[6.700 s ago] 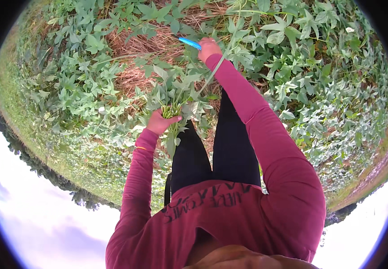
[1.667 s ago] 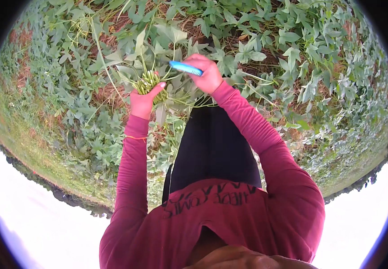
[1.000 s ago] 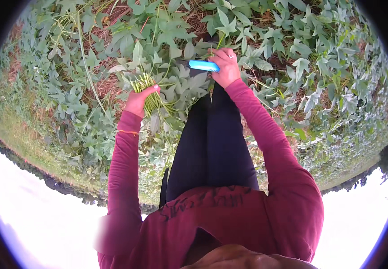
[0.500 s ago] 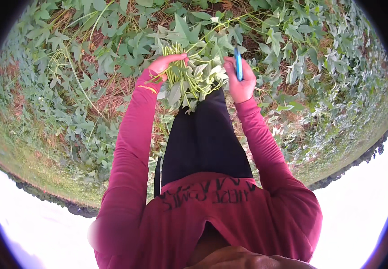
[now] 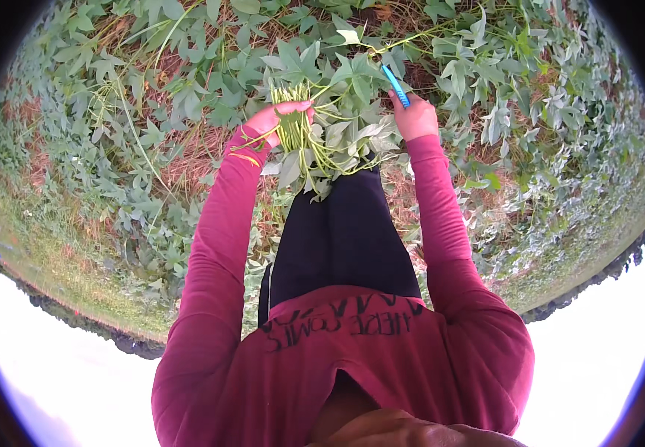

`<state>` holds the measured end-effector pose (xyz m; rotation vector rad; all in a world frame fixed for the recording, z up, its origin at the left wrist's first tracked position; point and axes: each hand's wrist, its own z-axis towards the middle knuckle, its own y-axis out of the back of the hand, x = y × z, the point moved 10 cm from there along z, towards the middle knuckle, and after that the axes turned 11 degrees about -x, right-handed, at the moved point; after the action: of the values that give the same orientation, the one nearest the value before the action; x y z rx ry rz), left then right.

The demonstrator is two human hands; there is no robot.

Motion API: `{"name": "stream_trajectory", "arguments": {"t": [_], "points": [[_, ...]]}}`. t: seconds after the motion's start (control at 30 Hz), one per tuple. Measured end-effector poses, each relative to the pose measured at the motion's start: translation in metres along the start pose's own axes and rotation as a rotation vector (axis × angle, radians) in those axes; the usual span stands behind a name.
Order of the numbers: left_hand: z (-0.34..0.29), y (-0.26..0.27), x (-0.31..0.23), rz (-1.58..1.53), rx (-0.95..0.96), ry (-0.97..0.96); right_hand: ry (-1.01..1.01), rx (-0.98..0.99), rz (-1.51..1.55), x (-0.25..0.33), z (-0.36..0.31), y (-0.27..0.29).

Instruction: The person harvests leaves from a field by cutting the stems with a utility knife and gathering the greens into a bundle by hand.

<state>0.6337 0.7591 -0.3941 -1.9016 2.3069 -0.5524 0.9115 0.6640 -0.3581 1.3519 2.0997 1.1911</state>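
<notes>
My left hand (image 5: 281, 123) is closed around a thick bunch of leafy vine cuttings (image 5: 304, 141). Their pale green stems lie side by side across the fingers, and the leaves hang toward my dark trousers. In my right hand (image 5: 415, 117) is a slim blue-handled tool (image 5: 395, 83), slanting up and to the left. Its tip is beside a growing vine stem (image 5: 375, 52); I cannot tell whether they touch. Leaves partly hide the spot between the bunch and the tool.
Creeping green vines with lobed leaves (image 5: 181, 89) cover the ground all around. Dry brown straw (image 5: 192, 160) shows between them. A long bare stem (image 5: 132, 123) runs along the left side. Dark trees line the field's edge.
My right hand has moved forward and slightly right, and the blue-handled tool now tilts leftward toward the vine. My left hand keeps hold of the bunch, shifted only slightly.
</notes>
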Motion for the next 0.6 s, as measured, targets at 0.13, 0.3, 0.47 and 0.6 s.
{"name": "stream_trajectory", "arguments": {"t": [0.13, 0.3, 0.47, 0.6], "points": [[-0.003, -0.038, -0.002, 0.138, 0.025, 0.013, 0.044, -0.014, -0.126, -0.017, 0.037, -0.029], [-0.004, -0.017, -0.004, 0.086, 0.065, -0.02, -0.009, 0.084, -0.052, -0.006, 0.031, -0.056], [-0.029, -0.005, -0.009, 0.094, 0.048, -0.006, -0.252, 0.166, -0.225, -0.202, 0.009, -0.059], [-0.057, 0.023, 0.003, 0.102, -0.04, -0.082, -0.249, 0.164, 1.004, -0.037, -0.025, -0.018]]}}
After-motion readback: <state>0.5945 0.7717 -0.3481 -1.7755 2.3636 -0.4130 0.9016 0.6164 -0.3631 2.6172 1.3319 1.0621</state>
